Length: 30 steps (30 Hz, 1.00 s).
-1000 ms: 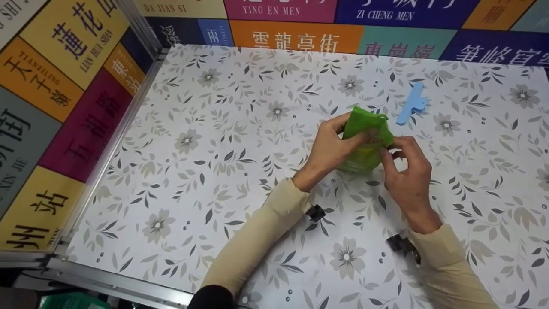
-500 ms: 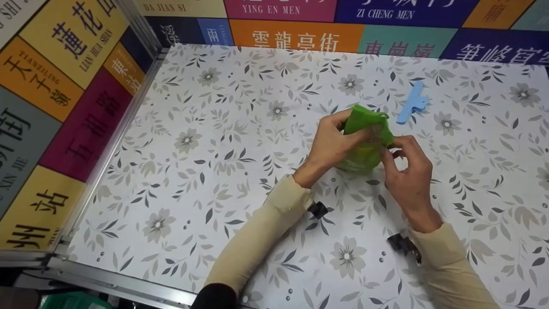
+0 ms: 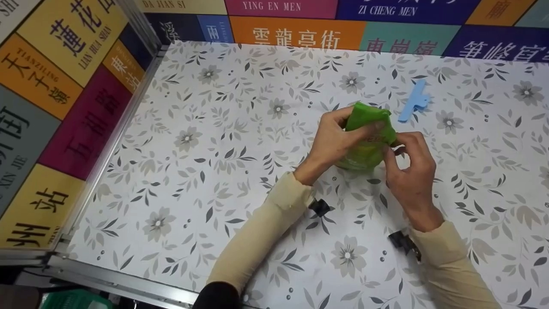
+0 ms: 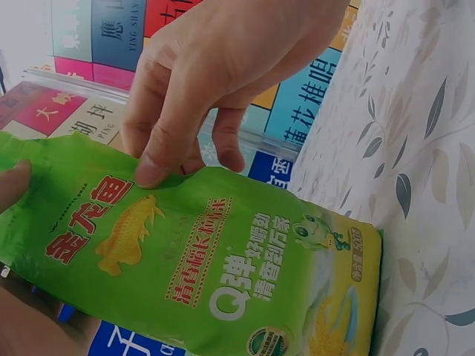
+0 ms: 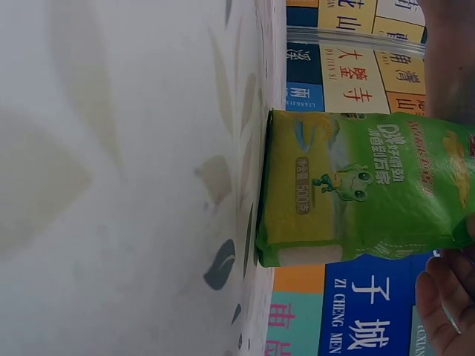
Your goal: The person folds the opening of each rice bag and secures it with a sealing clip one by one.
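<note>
A green and yellow rice bag (image 3: 364, 150) stands upright on the table in the head view. My left hand (image 3: 332, 141) grips its upper part from the left, with the thumb across the front. At the bag's right edge, the thumb and index finger of my right hand (image 3: 411, 171) pinch the side below the top. The left wrist view shows the printed front of the rice bag (image 4: 215, 252), with the right hand (image 4: 215, 81) at its edge. In the right wrist view, the base of the rice bag (image 5: 326, 185) meets the tabletop.
A light blue bag clip (image 3: 414, 101) lies on the table beyond the right hand. The flower-patterned tabletop (image 3: 193, 180) is bordered by panels with large lettering at the back and left. A green basket (image 3: 77, 300) sits below the table's front left corner.
Both hands keep their hold on the rice bag. The right hand has shifted very slightly up and right with the bag's edge. The head view has tilted a little.
</note>
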Tool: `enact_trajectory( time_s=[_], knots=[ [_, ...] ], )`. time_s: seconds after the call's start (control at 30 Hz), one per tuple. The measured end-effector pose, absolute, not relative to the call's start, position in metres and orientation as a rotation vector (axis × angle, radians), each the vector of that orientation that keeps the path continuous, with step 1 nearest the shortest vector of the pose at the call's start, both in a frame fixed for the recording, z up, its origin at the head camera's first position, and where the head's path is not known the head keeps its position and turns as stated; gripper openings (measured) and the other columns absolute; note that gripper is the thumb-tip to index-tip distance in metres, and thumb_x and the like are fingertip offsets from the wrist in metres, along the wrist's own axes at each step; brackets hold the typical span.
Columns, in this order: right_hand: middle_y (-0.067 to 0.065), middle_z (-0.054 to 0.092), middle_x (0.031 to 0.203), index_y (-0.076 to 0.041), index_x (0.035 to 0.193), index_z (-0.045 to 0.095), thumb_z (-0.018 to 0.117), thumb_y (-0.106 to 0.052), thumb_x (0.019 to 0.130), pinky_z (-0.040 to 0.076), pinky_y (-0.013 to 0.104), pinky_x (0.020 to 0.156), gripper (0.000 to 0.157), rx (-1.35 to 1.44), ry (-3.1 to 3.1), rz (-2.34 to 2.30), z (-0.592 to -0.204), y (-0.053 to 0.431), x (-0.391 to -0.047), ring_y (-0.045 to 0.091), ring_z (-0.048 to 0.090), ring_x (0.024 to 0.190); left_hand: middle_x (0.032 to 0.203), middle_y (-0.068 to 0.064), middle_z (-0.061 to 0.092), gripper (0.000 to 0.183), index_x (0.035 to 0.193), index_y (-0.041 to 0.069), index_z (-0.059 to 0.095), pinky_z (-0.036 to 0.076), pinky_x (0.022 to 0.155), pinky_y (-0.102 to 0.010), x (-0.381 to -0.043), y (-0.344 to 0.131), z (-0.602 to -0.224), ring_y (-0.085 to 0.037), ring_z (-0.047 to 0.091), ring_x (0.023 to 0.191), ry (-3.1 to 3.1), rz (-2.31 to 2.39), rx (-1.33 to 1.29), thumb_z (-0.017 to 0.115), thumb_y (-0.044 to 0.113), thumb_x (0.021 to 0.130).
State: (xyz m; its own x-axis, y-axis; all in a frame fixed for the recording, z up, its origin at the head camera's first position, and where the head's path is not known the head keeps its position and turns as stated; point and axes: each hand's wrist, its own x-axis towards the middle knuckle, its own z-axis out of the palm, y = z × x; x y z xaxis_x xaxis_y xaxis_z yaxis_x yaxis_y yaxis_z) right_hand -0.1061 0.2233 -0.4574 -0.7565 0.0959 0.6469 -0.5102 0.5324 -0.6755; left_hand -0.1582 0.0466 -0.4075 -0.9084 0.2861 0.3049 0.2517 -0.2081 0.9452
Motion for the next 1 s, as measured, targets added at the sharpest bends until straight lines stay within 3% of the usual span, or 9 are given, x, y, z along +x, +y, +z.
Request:
enact_trajectory(
  time_s=[0.17,0.4,0.73,1.0],
  knots=[
    [0.024,0.064,0.100,0.005,0.109,0.071,0.068,0.003,0.094,0.049,0.015,0.082,0.016,0.352,-2.105,1.176,-0.4556,0.2216,-0.1064,0.023,0.063,0.091,0.124,-0.016,0.075,0.033,0.124,-0.001,0.073,0.060,0.090,-0.030,-0.1581,0.0484,-0.4063,-0.008,0.072,0.101,1.917,2.326,0.684,0.077,0.007,0.093],
    [0.024,0.064,0.096,0.007,0.102,0.070,0.066,0.004,0.092,0.048,0.012,0.082,0.011,0.381,-2.087,1.121,-0.4534,0.2198,-0.1084,0.032,0.062,0.085,0.117,-0.017,0.076,0.029,0.120,-0.003,0.074,0.061,0.088,-0.028,-0.1572,0.0473,-0.4034,-0.008,0.072,0.097,1.960,2.250,0.598,0.077,0.008,0.093],
    [0.024,0.060,0.086,0.009,0.094,0.067,0.066,0.007,0.088,0.041,0.009,0.082,0.006,0.395,-2.068,1.035,-0.4527,0.2167,-0.1099,0.032,0.058,0.076,0.117,-0.025,0.075,0.027,0.121,-0.006,0.073,0.061,0.088,-0.028,-0.1562,0.0489,-0.4018,-0.003,0.072,0.096,1.878,2.321,0.666,0.073,0.004,0.095],
    [0.023,0.057,0.084,0.008,0.095,0.068,0.067,0.010,0.085,0.039,0.011,0.079,0.011,0.414,-2.059,1.008,-0.4533,0.2161,-0.1091,0.031,0.054,0.073,0.119,-0.025,0.075,0.027,0.123,-0.008,0.070,0.060,0.098,-0.034,-0.1563,0.0521,-0.4005,-0.012,0.075,0.105,1.805,2.343,0.666,0.069,0.002,0.098]
  ],
)
